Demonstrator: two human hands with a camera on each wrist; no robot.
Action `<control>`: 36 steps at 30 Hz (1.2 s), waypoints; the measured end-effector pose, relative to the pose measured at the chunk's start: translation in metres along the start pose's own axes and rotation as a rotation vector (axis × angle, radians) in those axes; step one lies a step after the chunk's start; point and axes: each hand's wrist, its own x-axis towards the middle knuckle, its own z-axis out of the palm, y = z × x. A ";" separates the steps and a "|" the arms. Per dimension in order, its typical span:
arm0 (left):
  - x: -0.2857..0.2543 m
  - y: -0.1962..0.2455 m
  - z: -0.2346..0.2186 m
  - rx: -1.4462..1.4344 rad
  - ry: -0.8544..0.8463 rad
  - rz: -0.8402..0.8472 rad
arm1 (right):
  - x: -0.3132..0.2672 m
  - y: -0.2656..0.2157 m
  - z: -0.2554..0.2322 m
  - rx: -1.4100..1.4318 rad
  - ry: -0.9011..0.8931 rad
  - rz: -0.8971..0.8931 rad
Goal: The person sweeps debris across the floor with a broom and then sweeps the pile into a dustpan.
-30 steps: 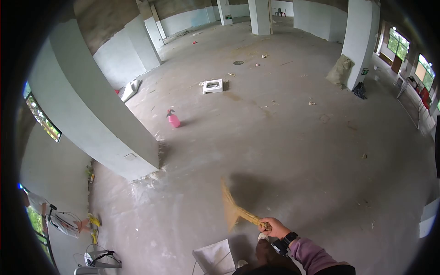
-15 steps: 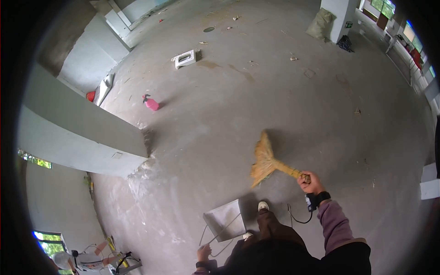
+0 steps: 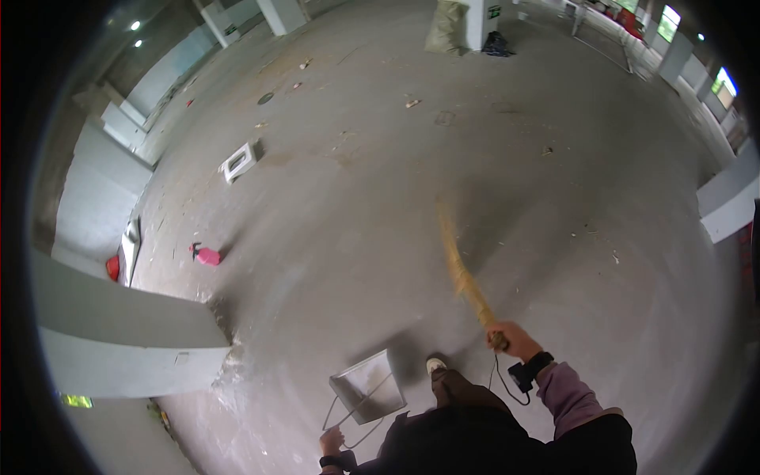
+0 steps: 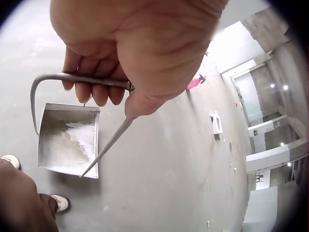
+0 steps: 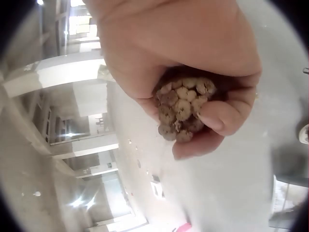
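My right hand [image 3: 518, 342] grips a short straw broom [image 3: 463, 273] near the end of its handle, fingers wrapped round it. The broom points forward over the floor, seen edge-on and blurred. In the right wrist view the bundled stalk ends of the handle [image 5: 183, 108] poke out of the curled hand. My left hand [image 3: 332, 442], low in the head view, holds the bent metal handle [image 4: 63, 76] of a dustpan [image 4: 43, 140]. Greyish dust or dirt shows inside the pan, which is beside my feet.
A pink spray bottle [image 3: 208, 256] and a white frame-like block [image 3: 238, 161] stand ahead on the left. A pillar [image 3: 134, 364] rises at the left. Small scraps dot the concrete floor [image 3: 356, 229]. A sack [image 3: 447, 28] and a black bag [image 3: 497, 44] lie by a far pillar.
The head view has turned right, so the bottle and block sit further left. The broom swept across, fanned out half a second ago. My left hand with the dustpan handle has come into view.
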 end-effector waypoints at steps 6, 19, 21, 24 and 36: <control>0.011 0.055 0.034 0.201 -0.043 0.027 | 0.025 0.066 -0.027 0.034 -0.157 0.077; 0.085 0.154 0.082 0.269 -0.256 0.063 | -0.038 0.041 0.019 0.408 0.049 -0.003; 0.104 0.163 0.093 0.288 -0.308 0.017 | -0.044 0.059 0.021 0.472 0.093 -0.047; 0.125 0.180 0.111 0.345 -0.430 0.041 | -0.055 0.077 0.029 0.582 0.221 -0.110; 0.152 0.244 0.130 0.692 -0.526 0.146 | -0.078 0.200 0.072 1.417 0.503 -0.370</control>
